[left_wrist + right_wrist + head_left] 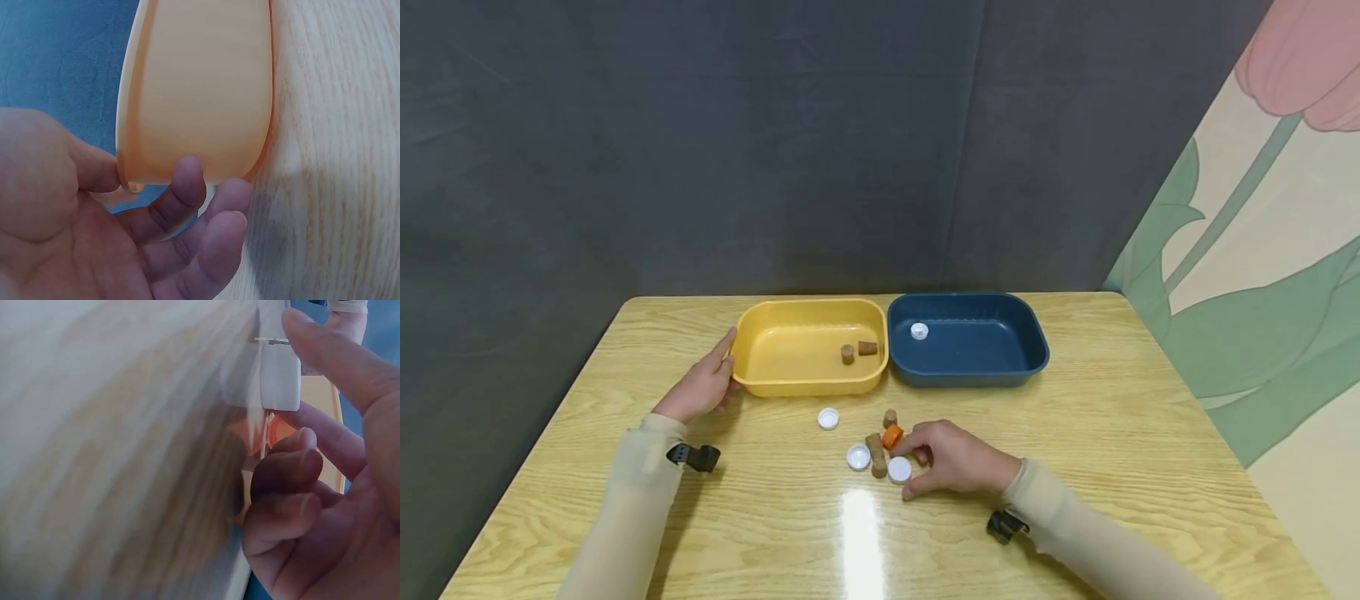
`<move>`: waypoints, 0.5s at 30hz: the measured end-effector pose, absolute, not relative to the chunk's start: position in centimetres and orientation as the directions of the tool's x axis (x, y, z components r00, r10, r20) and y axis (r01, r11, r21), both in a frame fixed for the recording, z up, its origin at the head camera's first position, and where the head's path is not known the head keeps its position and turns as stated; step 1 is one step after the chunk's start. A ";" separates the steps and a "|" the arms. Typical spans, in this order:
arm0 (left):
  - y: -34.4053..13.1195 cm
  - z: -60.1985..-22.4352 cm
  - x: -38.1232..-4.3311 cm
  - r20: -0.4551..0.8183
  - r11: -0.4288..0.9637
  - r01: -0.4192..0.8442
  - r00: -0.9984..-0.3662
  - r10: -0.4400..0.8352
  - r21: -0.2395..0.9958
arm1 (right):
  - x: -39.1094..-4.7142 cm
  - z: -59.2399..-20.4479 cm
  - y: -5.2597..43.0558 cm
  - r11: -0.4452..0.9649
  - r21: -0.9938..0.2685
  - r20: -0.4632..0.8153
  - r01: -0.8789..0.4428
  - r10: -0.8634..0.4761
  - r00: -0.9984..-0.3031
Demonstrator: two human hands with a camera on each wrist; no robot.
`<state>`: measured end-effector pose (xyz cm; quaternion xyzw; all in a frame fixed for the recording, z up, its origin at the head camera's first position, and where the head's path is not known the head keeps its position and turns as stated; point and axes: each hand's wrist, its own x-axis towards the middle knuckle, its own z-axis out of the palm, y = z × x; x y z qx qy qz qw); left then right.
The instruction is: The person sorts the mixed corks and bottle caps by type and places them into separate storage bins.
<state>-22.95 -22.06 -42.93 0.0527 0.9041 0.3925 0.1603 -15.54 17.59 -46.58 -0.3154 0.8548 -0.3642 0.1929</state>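
My left hand (700,385) holds the left end of a yellow tray (808,389), with the thumb at its rim and curled fingers (189,178) against the outer wall. Over the table my right hand (958,457) spreads thumb and index finger around a white bottle cap (899,470). A gap shows between the thumb (306,331) and this cap in the right wrist view, while the other fingers curl inward. Close by lie an orange cap (892,436), another white cap (858,457) and several corks (876,446).
A dark blue tray (967,380), with one white cap (919,331) inside, stands against the yellow tray's right side. Two corks (867,347) lie in the yellow tray. A further white cap (828,418) is in front of it. A dark curtain (790,150) hangs behind the table.
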 end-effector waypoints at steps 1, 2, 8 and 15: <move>-22.1 -42.9 -22.9 -0.249 0.686 -0.031 -0.943 0.221 0.727 | -15.5 -46.7 17.5 0.541 -0.738 -0.101 -0.404 -0.680 -0.726; -22.1 -43.0 -22.9 -0.249 0.686 -0.031 -0.943 0.221 0.727 | -15.5 -46.7 17.5 0.543 -0.732 -0.098 -0.411 -0.681 -0.726; -22.1 -43.0 -22.9 -0.241 0.684 -0.022 -0.944 0.226 0.730 | -15.5 -46.6 17.2 0.540 -0.709 -0.062 -0.454 -0.689 -0.722; -22.2 -43.1 -23.0 -0.243 0.681 -0.026 -0.943 0.226 0.732 | -15.5 -46.6 17.3 0.539 -0.704 -0.049 -0.463 -0.687 -0.725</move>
